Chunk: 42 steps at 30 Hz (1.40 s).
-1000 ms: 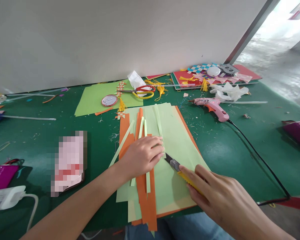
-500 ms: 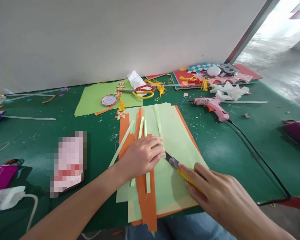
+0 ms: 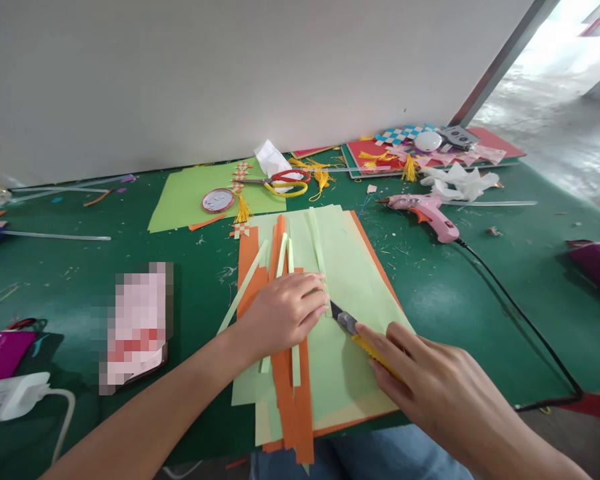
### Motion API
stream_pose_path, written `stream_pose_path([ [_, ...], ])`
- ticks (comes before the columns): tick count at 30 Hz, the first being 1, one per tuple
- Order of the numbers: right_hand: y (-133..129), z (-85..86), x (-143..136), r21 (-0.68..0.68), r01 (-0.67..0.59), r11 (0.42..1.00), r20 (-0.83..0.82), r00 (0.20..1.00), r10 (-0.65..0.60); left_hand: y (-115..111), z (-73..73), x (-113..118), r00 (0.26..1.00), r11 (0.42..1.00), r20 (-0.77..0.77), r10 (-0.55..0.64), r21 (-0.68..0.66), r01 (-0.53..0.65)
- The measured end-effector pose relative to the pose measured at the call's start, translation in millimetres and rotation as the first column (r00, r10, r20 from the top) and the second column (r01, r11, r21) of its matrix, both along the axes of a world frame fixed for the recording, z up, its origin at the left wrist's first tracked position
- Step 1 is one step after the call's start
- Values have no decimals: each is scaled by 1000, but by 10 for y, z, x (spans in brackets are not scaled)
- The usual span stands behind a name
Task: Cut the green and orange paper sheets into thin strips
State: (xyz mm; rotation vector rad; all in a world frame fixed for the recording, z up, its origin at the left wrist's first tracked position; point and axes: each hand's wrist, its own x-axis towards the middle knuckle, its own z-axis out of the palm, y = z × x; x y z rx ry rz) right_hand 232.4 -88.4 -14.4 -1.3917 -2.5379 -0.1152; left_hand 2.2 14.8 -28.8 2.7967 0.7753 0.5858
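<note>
My right hand [image 3: 425, 373] grips a yellow utility knife [image 3: 367, 347], its blade resting on pale green paper [image 3: 360, 287]. Close to the blade tip, my left hand [image 3: 290, 310] presses down with curled fingers on a narrow pale green paper strip [image 3: 315, 233]; the fingertips are partly hidden. Under and around that hand lie orange paper strips [image 3: 303, 400] and a few more thin green strips [image 3: 245, 287]. Orange sheets show along the edges of the green stack.
Scissors [image 3: 293, 183] and a round tin [image 3: 218, 200] lie on green sheets [image 3: 173, 203] at the back. To the right are a pink hot glue gun [image 3: 430, 213] and its black cord. A phone [image 3: 137, 327] and white charger [image 3: 13, 398] lie left on the green table [image 3: 480, 300].
The knife and my right hand have shifted very slightly up and left. My left hand keeps its place on the paper strip.
</note>
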Motion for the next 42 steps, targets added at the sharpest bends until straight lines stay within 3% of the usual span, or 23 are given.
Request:
stream_pose_path([
  [16, 10, 7, -20, -25, 15, 1000, 3, 1000, -15, 12, -15, -15, 999, 999, 19, -31, 36, 30],
  [26, 18, 0, 49, 37, 39, 999, 29, 999, -40, 22, -22, -23, 1000, 999, 7, -29, 15, 29],
  [42, -88, -58, 331, -78, -87, 993, 27, 996, 90, 31, -3, -7, 999, 999, 25, -21, 45, 19],
])
